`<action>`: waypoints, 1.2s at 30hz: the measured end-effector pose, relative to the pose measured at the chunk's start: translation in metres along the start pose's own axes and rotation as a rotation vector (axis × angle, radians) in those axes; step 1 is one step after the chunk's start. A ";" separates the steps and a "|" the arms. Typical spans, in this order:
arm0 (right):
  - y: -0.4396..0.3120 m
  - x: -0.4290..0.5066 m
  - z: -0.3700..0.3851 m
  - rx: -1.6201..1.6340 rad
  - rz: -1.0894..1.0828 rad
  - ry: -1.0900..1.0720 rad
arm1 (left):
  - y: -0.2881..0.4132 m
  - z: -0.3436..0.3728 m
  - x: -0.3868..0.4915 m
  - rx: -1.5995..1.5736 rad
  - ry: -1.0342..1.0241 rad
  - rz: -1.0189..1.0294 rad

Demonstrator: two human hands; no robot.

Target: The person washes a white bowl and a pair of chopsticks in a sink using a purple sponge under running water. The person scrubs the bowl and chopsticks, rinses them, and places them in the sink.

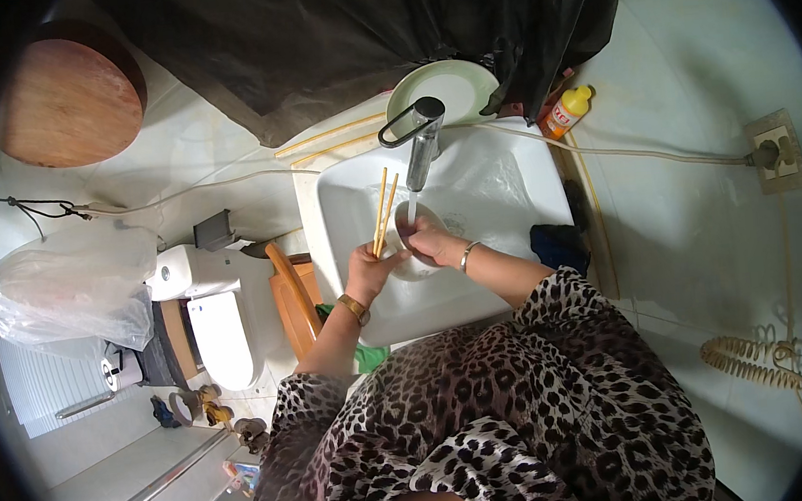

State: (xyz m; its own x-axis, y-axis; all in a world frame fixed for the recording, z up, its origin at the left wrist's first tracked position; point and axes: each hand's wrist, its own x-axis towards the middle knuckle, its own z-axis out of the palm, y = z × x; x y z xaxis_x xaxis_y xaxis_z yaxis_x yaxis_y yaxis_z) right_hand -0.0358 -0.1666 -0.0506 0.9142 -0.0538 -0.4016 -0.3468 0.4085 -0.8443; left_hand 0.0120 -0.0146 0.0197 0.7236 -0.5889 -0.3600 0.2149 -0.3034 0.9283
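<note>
A light-coloured bowl (419, 272) is tilted over a white washbasin (495, 282). My left hand (367, 273) has its thumb at the bowl's near left side and grips a pair of wooden chopsticks (385, 206), which point up and away. Inside the bowl, my right hand (434, 241) has bent fingers, partly hidden by the rim. Whether those fingers hold anything cannot be made out. From the metal faucet (421, 150), a stream of water (412, 207) runs into the bowl, close to the right fingers.
Behind the faucet stands a pale green-rimmed plate (445, 91), under black plastic sheeting (356, 35). A yellow-capped bottle (565, 112) is at the back right. A cable (619, 152) crosses behind the basin to a wall socket (776, 150). Dark cloth (559, 245) hangs over the right rim. A wooden chair (295, 301) stands left.
</note>
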 end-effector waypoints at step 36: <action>-0.074 -0.097 0.013 -0.849 -0.787 0.217 | 0.002 0.035 0.008 -0.556 0.317 -0.154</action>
State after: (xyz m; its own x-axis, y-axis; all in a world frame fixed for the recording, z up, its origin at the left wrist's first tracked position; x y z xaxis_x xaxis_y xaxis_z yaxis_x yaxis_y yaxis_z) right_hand -0.0963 -0.1802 0.0555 0.9125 -0.2076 0.3526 0.1937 -0.5399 -0.8191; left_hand -0.0047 -0.0468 0.0156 0.7975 -0.2946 -0.5266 0.5768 0.1161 0.8086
